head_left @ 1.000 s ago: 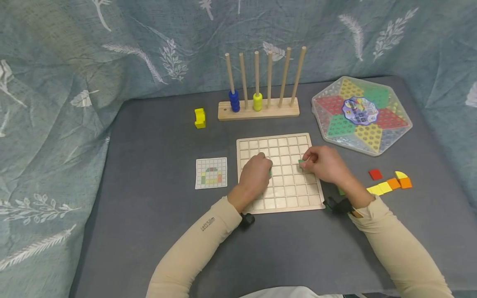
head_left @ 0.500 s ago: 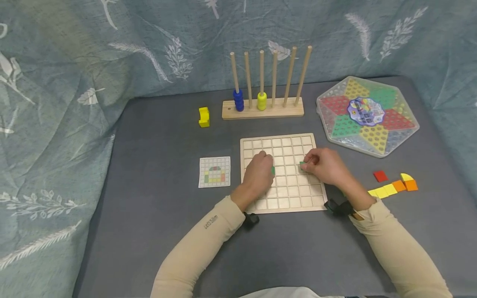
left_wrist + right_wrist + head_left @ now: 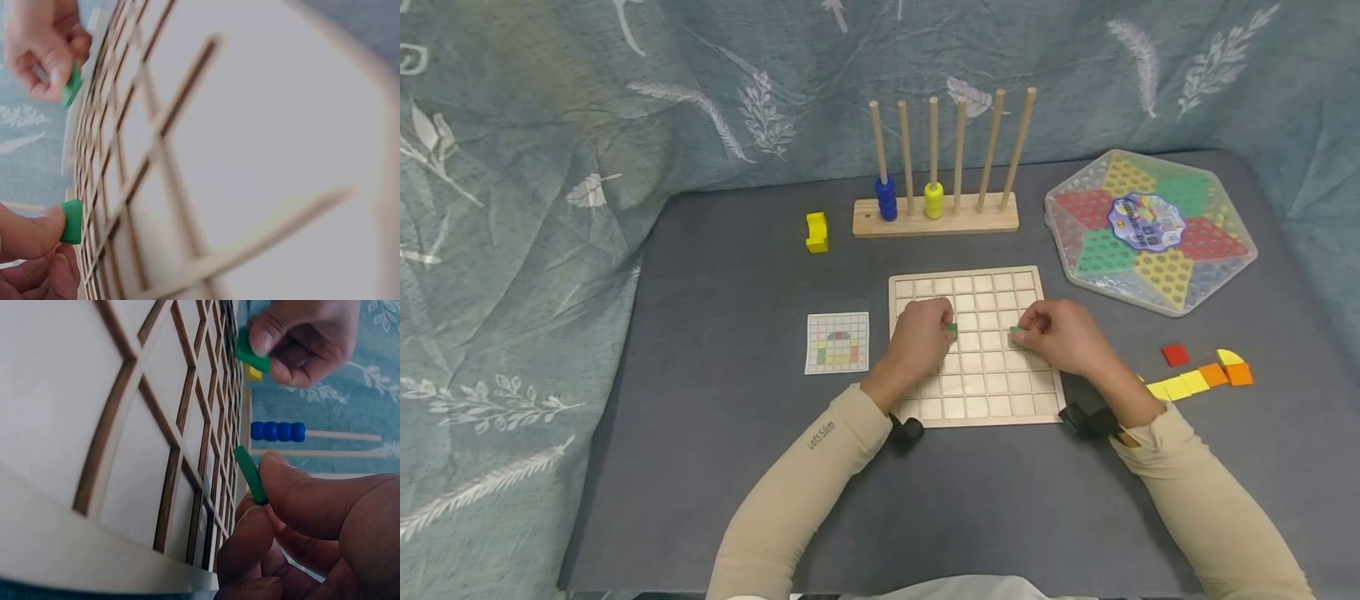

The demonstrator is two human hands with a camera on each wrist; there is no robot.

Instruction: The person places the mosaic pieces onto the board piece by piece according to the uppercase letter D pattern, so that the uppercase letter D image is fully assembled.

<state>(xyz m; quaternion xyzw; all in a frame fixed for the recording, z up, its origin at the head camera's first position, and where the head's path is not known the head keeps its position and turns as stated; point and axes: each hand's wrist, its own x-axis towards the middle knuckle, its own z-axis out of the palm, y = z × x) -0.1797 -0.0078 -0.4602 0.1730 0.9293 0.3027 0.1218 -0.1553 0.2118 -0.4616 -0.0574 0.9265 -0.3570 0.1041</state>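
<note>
My left hand (image 3: 919, 340) pinches a green tile (image 3: 72, 222) between thumb and fingers, over the middle of the wooden grid board (image 3: 970, 414). My right hand (image 3: 1063, 337) holds another green tile (image 3: 250, 475) by its edge, over the board's right part. Both wrist views show the tiles raised off the grid and apart from each other. No tiles show in the visible squares; the hands cover some of them. Left of the board lies a printed card (image 3: 837, 343) with a coloured pattern on a grid.
Right of the board lie a red tile (image 3: 1176, 355), several yellow tiles (image 3: 1180, 386), orange tiles (image 3: 1239, 374) and a yellow quarter-round piece (image 3: 1228, 357). Behind stand a peg rack (image 3: 936, 223) with blue and yellow rings, a yellow block (image 3: 817, 232) and a hexagonal game box (image 3: 1150, 229).
My left hand has shifted a little farther up the board with its green tile. My right hand has hardly moved. The head view has drifted slightly, so everything sits farther right.
</note>
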